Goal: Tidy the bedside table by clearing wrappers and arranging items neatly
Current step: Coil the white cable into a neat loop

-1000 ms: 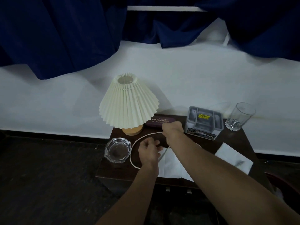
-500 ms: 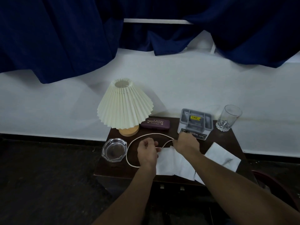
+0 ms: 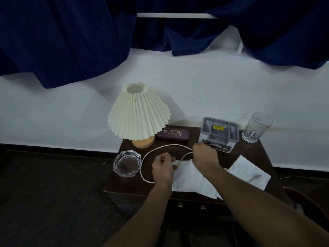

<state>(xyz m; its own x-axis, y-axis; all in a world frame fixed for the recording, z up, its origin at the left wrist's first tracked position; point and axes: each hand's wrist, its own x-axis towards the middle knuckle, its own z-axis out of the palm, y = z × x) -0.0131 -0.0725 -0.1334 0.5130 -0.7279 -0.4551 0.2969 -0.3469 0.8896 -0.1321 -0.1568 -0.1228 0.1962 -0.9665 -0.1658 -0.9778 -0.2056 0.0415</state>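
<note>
Coiling a white cable (image 3: 165, 146) mid-table on the dark wooden bedside table (image 3: 124, 186). Pinching one run near its end with the left hand (image 3: 162, 166), fingers curled; gripping the loop at three o'clock with the right hand (image 3: 204, 156), fist seemingly closed round it. Best laid in even, loose rounds, lifted clear of the soft creased tissue (image 3: 192, 180). Smooth, thin, springy-looking stuff; faceted glass ashtray (image 3: 126, 163) at nine o'clock, pleated cream lampshade (image 3: 138, 113) at eleven

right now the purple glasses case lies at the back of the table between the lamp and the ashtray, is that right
No. In the head view the purple glasses case lies at the back of the table between the lamp and the grey box, not the ashtray, which sits in front of the lamp.
</note>
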